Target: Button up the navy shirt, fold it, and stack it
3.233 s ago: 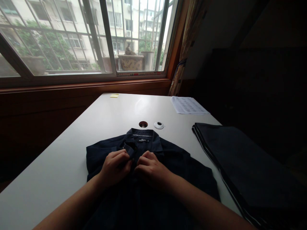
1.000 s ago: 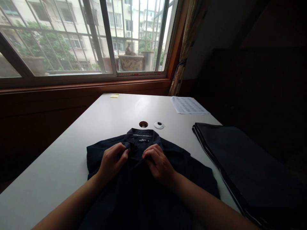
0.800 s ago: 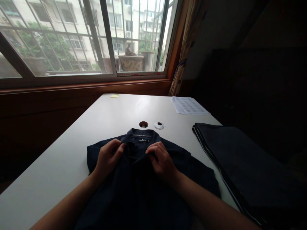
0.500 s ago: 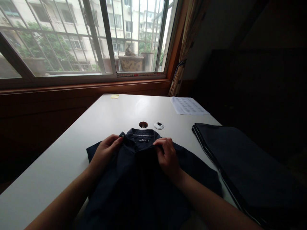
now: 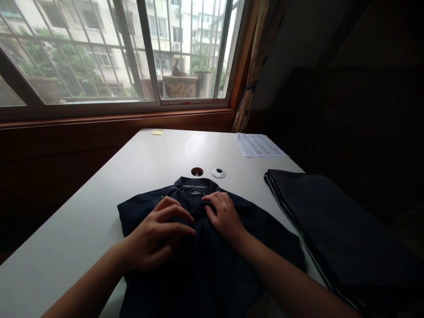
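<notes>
A dark navy shirt with short sleeves lies front up, its collar at the far end and a label inside the neck. Over the left chest part hovers or rests my left hand, fingers spread and holding nothing. My right hand is at the right side of the neck opening, with thumb and fingertips closed on the shirt's edge there. Dark shade hides the lower part of the shirt.
The shirt lies on a white table. To the right is a folded dark cloth item with pale edge lines. Printed papers, a yellow note, a round table hole and a white ring cover are farther back.
My left hand has let go of the left collar side and moved right and nearer, its fingers opening. My right hand has shifted slightly left, and the collar flaps lie lower.
</notes>
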### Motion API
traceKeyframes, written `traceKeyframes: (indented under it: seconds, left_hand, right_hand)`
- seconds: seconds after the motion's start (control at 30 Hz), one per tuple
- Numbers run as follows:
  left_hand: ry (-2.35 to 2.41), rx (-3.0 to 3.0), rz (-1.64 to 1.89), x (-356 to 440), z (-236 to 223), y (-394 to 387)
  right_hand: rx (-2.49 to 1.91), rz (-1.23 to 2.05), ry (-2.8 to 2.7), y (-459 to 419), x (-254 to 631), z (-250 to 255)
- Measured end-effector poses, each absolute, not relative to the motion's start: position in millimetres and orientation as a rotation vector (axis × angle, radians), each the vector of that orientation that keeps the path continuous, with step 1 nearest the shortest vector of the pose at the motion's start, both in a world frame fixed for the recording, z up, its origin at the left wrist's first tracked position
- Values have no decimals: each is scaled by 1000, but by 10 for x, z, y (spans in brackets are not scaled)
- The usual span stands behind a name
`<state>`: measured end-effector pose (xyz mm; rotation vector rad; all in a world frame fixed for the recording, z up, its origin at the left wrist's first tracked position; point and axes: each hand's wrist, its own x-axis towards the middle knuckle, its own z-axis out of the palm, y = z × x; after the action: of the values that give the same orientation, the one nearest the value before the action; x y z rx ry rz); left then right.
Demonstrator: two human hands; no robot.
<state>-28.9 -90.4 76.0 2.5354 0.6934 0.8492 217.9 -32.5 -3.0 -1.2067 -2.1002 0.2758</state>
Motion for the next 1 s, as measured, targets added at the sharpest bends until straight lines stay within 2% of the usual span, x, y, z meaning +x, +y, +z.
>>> traceKeyframes:
  seconds: [0.1, 0.2, 0.4, 0.67, 0.87, 1.0]
  left_hand:
    - [647, 2684, 635, -237, 671, -899]
    - [704, 2763, 598, -250, 512, -838]
    - [652, 2691, 846, -289, 453, -802]
    - [564, 2298, 1251, -234, 558, -872]
    - [655, 2019, 1329, -410, 491, -749]
    - [791, 1936, 1203, -509, 445, -624]
  right_hand:
    - [-1165, 204, -2080, -366, 2176, 8]
    - [-1017, 160, -2095, -423, 2167, 56]
    - [-582, 219, -2333, -500, 2101, 78]
    - [-503, 254, -2182, -467, 2094, 10]
    - [-487, 309, -2079, -495, 2138, 23]
    - [-479, 329, -1997, -543, 2153, 62]
